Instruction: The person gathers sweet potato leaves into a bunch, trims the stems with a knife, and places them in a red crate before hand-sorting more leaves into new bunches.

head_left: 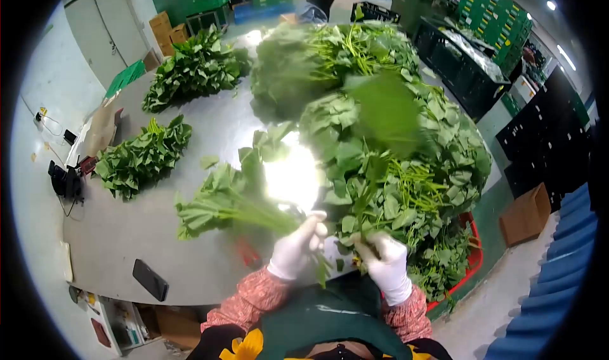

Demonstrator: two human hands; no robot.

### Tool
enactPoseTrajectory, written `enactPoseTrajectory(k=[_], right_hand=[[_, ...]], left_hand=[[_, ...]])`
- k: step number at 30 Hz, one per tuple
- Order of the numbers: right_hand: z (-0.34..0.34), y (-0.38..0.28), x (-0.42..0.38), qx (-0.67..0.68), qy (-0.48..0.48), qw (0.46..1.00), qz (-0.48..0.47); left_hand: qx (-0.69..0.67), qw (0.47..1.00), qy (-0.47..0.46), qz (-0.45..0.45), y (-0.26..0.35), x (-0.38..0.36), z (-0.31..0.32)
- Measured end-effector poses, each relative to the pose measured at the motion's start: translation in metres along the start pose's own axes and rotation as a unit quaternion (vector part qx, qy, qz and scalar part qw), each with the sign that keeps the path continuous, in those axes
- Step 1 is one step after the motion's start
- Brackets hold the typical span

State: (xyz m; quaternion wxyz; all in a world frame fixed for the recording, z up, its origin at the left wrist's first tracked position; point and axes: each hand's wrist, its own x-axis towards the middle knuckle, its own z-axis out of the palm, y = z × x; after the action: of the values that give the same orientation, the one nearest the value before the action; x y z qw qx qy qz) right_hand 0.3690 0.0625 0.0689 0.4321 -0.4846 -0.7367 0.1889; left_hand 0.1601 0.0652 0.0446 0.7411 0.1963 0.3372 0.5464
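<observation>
My left hand (295,251), in a white glove, is closed around the stems of a bunch of leafy greens (222,202). The leaves fan out to the left above the metal table (209,265). My right hand (388,268), gloved too, has its fingers pinched on a leafy stem (373,181) in front of the big heap of greens (438,144). At the top of this stem a large leaf (386,109) is smeared by motion. Light glares off the table between the bunch and the heap.
Bundled greens (144,157) lie at the left, with a larger pile (193,71) behind them. A phone (150,279) rests near the front edge. Below the heap at the right stands a red crate (477,252). Dark crates (460,68) and a cardboard box (525,215) flank the table.
</observation>
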Motion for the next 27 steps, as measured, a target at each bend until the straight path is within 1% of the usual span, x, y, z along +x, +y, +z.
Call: enactPoseTrajectory(k=[1, 2, 3, 4, 6, 7, 10, 12, 13, 16, 17, 18, 20, 23, 26, 27], right_hand=[[-0.001, -0.007, 0.003, 0.035, 0.006, 0.999, 0.038], [-0.002, 0.0, -0.004, 0.07, -0.04, 0.984, 0.157], [-0.002, 0.006, -0.005, 0.033, -0.034, 0.993, 0.111], [-0.001, 0.011, -0.003, -0.006, -0.027, 0.998, 0.061], [0.002, 0.014, -0.004, -0.015, -0.014, 0.998, 0.058], [0.002, 0.012, -0.003, -0.01, -0.023, 0.998, 0.058], [0.007, 0.012, -0.004, -0.003, -0.033, 0.998, 0.059], [0.011, 0.009, -0.003, 0.009, -0.03, 0.998, 0.059], [0.011, 0.005, -0.004, 0.037, -0.037, 0.995, 0.087], [0.014, 0.007, -0.009, 0.065, -0.047, 0.993, 0.091], [0.012, 0.006, -0.008, 0.042, -0.059, 0.994, 0.084], [0.013, 0.009, -0.01, 0.011, -0.064, 0.995, 0.076], [0.013, 0.002, -0.007, 0.029, -0.049, 0.996, 0.064], [0.013, 0.002, -0.008, -0.034, -0.083, 0.995, 0.043], [0.015, -0.002, -0.007, -0.081, -0.072, 0.994, 0.009], [0.018, -0.001, -0.007, -0.079, -0.053, 0.995, -0.018]], left_hand=[[0.022, 1.0, 0.008, 0.008, 0.0, -0.001, 0.002], [0.044, 0.999, 0.011, 0.019, -0.001, 0.0, 0.004], [-0.026, 0.999, 0.013, 0.02, -0.006, 0.003, 0.002], [-0.007, 1.0, 0.005, 0.01, -0.008, 0.003, 0.003], [0.032, 0.999, -0.011, -0.007, -0.009, 0.002, 0.003], [0.058, 0.998, -0.02, 0.0, -0.01, 0.002, 0.002], [0.057, 0.997, -0.042, 0.011, -0.012, 0.003, 0.0], [0.019, 1.0, -0.003, 0.01, -0.009, 0.0, 0.01], [0.001, 1.0, 0.017, 0.009, -0.009, -0.001, 0.014], [0.002, 0.999, -0.008, 0.035, -0.015, 0.002, 0.012], [-0.019, 0.999, -0.021, 0.016, -0.013, 0.001, 0.012], [-0.006, 1.0, -0.01, 0.01, -0.014, 0.002, 0.012], [0.001, 1.0, -0.02, 0.018, -0.016, 0.002, 0.013], [0.026, 1.0, -0.017, 0.0, -0.021, 0.004, 0.007], [0.031, 0.995, -0.097, -0.019, -0.018, 0.005, 0.007], [0.038, 0.994, -0.102, -0.02, -0.016, 0.004, 0.009]])
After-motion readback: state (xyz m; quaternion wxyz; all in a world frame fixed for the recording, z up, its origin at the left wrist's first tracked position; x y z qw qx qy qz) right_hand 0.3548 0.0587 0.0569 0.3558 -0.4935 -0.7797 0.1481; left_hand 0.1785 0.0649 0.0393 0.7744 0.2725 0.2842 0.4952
